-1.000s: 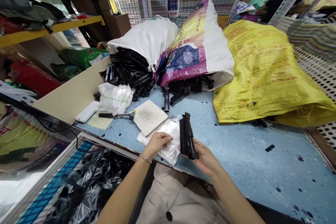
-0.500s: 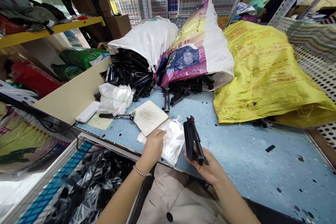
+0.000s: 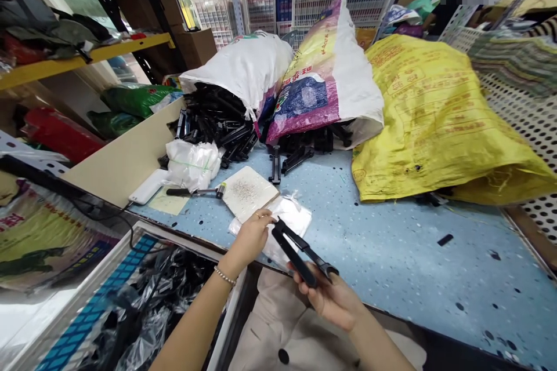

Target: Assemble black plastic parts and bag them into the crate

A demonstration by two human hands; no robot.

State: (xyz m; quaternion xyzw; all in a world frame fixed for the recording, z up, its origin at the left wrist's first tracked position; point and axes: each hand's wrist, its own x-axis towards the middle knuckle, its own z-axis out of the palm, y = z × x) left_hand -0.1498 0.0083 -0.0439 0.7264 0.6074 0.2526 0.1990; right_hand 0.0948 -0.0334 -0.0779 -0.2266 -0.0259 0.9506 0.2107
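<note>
My right hand (image 3: 327, 295) grips a long black plastic part (image 3: 300, 252) near the front edge of the blue table (image 3: 391, 243), the part tilted with its far end pointing left. My left hand (image 3: 251, 236) is closed in a pinch on a clear plastic bag (image 3: 292, 219) from the small stack lying on the table, right beside the tip of the black part. A white tile with tiny screws (image 3: 247, 191) lies just behind the bags.
Several black parts spill from a white sack (image 3: 243, 66) and a purple-white sack (image 3: 324, 78). A yellow sack (image 3: 439, 116) lies right. A screwdriver (image 3: 194, 191), a white bundle (image 3: 191, 163) and a phone-like white object (image 3: 148, 187) lie left. A bin of bagged parts (image 3: 143, 307) stands below.
My right hand pulled back toward me and swung the black part from upright to tilted, its tip toward my left hand. My left hand stays on the bags, pinching one.
</note>
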